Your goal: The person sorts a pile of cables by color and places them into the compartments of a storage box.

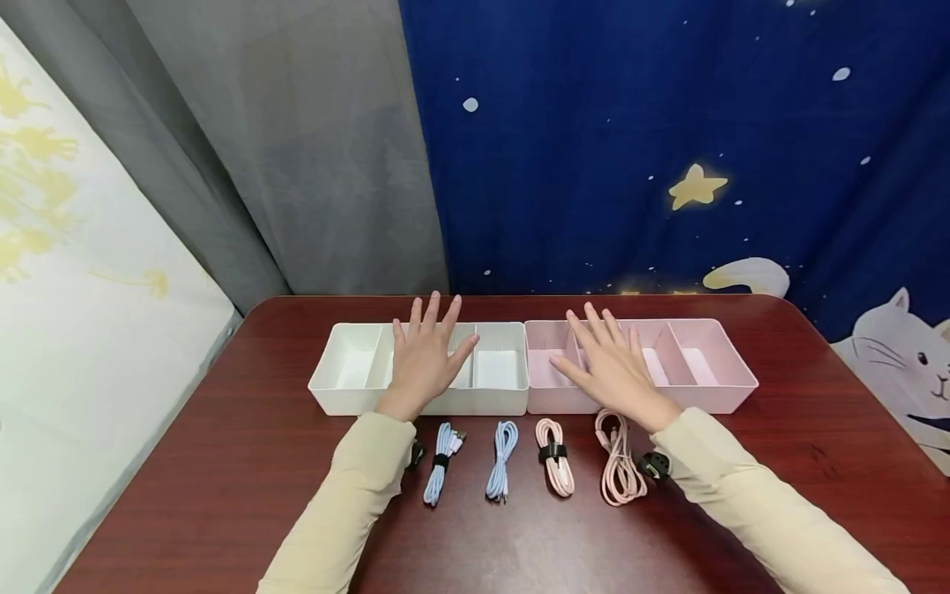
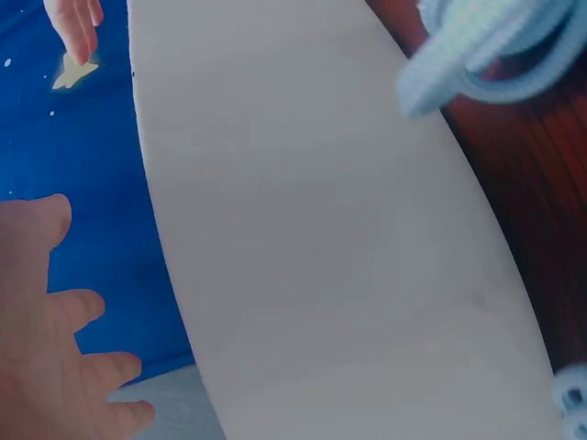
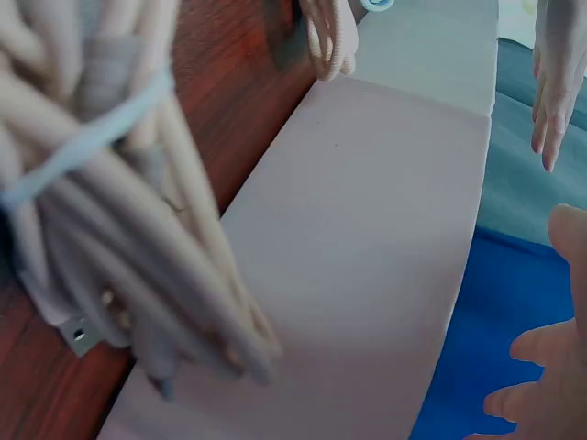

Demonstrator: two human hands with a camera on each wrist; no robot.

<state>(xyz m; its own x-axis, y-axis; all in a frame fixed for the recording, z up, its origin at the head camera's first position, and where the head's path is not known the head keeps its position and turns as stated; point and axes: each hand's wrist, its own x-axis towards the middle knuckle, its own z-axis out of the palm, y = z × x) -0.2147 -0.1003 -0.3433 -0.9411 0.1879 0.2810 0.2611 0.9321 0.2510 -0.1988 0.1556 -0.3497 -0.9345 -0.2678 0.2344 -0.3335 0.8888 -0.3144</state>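
My left hand (image 1: 423,367) is spread flat over the white divided box (image 1: 337,402), holding nothing. Fingers splayed likewise, my right hand (image 1: 612,367) is over the pink divided box (image 1: 705,400). In front of the boxes lie coiled cables: a light blue one with a black strap (image 1: 435,483), a second light blue one (image 1: 501,454), a pink one with a black strap (image 1: 561,474) and a looser pink one (image 1: 616,474). The right wrist view shows a light band (image 3: 87,151) round the nearest pink coil. Parts of both boxes' compartments are hidden behind my hands.
The two boxes stand end to end near the back of a dark red wooden table (image 1: 223,445). Behind it hang a grey curtain (image 1: 312,148) and a blue starry curtain (image 1: 594,148). A white patterned surface (image 1: 89,330) stands at the left.
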